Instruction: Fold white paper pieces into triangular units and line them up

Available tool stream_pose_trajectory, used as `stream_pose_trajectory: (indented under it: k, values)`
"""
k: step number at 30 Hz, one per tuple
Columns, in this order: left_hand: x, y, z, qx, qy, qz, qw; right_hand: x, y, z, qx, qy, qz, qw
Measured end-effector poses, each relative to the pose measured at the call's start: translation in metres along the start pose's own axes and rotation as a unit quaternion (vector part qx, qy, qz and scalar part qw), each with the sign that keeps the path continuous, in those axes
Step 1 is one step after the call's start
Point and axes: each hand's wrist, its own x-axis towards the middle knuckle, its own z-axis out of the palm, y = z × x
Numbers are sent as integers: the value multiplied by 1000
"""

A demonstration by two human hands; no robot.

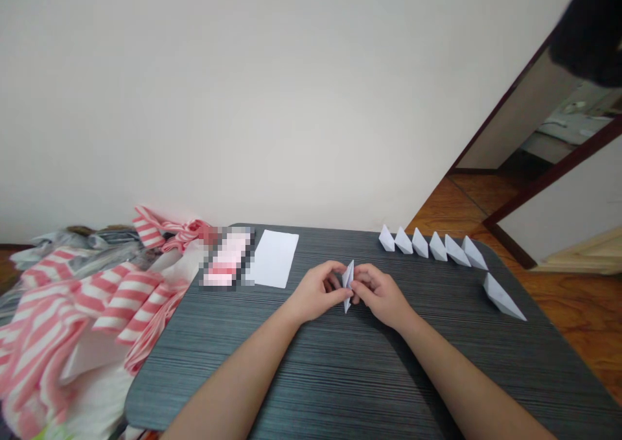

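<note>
Between my two hands, above the middle of the dark table, is a folded white paper boat (348, 278), its narrow pointed end turned toward me. My left hand (321, 292) pinches it from the left, thumb along the near side. From the right, my right hand (378, 291) grips the same paper with thumb and curled fingers. Parts of the folds are hidden behind the fingertips. Several finished-looking paper boats (418, 243) stand in a row at the table's far right. One more paper boat (503, 297) sits apart, nearer the right edge.
A stack of white paper (276, 258) lies at the back left of the table (311, 375), beside a pixelated pink and white item (227, 257). Red-and-white striped cloth (121, 297) is heaped left of the table. A wall rises behind; a doorway (515, 142) opens at right.
</note>
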Motion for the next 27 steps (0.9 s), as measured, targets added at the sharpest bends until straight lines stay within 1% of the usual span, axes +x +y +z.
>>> stream_pose_trajectory:
  k: [3,6,8,13,17,20,23,27]
  values:
    - [1,-2,1,-20,22,-5,1000,0,-5,1,-62,12,-14,998]
    - [1,-4,2,-39,22,1,999,0,-8,4,-122,17,-31,992]
    - [1,-3,2,-50,20,2,999,0,-9,5,-140,24,-36,989]
    - [0,-1,0,-90,15,-4,996,1,-4,4,-124,30,-17,992]
    - [2,-2,-2,-175,14,12,984,1,-1,0,-95,19,-21,995]
    - [3,-4,-2,-238,17,11,971,0,1,-3,-78,19,-47,996]
    - [4,-6,-2,-293,20,-3,956,0,2,-5,-79,22,-89,993]
    - [5,-9,-3,-324,27,-48,945,1,4,-6,-90,21,-135,986]
